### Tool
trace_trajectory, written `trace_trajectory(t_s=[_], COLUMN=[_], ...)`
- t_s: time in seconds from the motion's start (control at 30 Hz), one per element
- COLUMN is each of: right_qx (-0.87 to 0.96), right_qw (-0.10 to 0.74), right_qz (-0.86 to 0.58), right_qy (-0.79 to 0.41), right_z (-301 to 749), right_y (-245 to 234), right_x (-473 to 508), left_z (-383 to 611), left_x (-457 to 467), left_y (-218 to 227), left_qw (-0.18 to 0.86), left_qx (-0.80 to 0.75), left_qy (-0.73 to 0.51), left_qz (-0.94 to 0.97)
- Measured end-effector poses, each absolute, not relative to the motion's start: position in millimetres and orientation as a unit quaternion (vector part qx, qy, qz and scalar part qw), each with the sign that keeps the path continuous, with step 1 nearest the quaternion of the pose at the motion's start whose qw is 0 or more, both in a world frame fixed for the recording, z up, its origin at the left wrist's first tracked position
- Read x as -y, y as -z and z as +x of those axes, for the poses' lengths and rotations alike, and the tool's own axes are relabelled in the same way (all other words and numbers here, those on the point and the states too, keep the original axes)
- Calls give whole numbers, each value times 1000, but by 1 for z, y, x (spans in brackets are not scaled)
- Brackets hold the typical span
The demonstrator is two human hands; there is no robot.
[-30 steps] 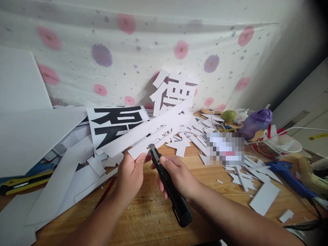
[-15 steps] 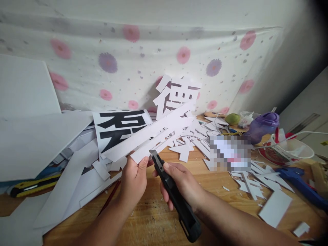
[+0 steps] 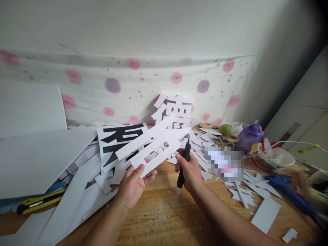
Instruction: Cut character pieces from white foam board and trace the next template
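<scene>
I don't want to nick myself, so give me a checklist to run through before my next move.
1. Left hand grips white cut-out: ok, at its near end.
2. Right hand grips black knife: ok, around the handle.
3. Left fingers clear of blade: ok, well apart.
4. Blade clear of cut-out: cannot tell, they overlap in view.
5. Cut-out flat on table: not ok, held tilted.

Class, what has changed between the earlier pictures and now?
The right hand has carried the black cutter forward and rightward, from beside the left hand to near the far end of the white cut-out, turning it more upright. Nothing was let go: the left hand still grips the cut-out's near end. The yellow cutter stays put.
</scene>
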State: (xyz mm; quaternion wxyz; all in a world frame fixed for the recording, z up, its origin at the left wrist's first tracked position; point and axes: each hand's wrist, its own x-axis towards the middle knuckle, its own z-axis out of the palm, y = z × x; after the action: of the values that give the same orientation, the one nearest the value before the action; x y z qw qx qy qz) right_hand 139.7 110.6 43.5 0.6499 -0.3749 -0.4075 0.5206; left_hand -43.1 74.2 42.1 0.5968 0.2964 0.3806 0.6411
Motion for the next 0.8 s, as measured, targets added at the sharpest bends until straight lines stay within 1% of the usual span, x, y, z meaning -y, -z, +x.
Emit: trace_trajectory(t_s=[0.17, 0.3, 0.37, 0.43, 0.5, 0.53, 0.6, 0.63, 0.7, 0.8], right_qx=[358, 300, 312, 397, 551, 630, 740, 769, 797, 817], right_qw=[693, 739, 759, 757, 716, 679, 605, 578, 549, 521], right_qz=[-368, -360, -392, -430, -406, -370, -293, -271, -252, -236], right_qy=[-506, -485, -416, -289, -139, -73, 9, 25, 13, -72], right_z=[133, 142, 149, 156, 158, 157, 153, 150, 145, 143], right_y=[-61, -74, -75, -72, -64, -60, -50, -46, -40, -35], right_x=[-104, -81, -65, -49, -32, -25, -10, -3, 7, 18], left_z=[-34, -35, -34, -28, -16, -10, 2, 6, 7, -1], left_x=[-70, -58, -48, -31, -9, 2, 22, 30, 40, 42], left_y=[-47, -50, -53, -58, -64, -66, -66, -63, -52, -35], left_qw=[599, 588, 565, 538, 544, 570, 616, 626, 633, 641], left_qx=[-389, -429, -458, -468, -424, -367, -266, -235, -221, -237], left_qy=[-620, -585, -582, -598, -604, -591, -561, -561, -582, -616], left_qz=[325, 358, 364, 367, 400, 437, 486, 488, 459, 392])
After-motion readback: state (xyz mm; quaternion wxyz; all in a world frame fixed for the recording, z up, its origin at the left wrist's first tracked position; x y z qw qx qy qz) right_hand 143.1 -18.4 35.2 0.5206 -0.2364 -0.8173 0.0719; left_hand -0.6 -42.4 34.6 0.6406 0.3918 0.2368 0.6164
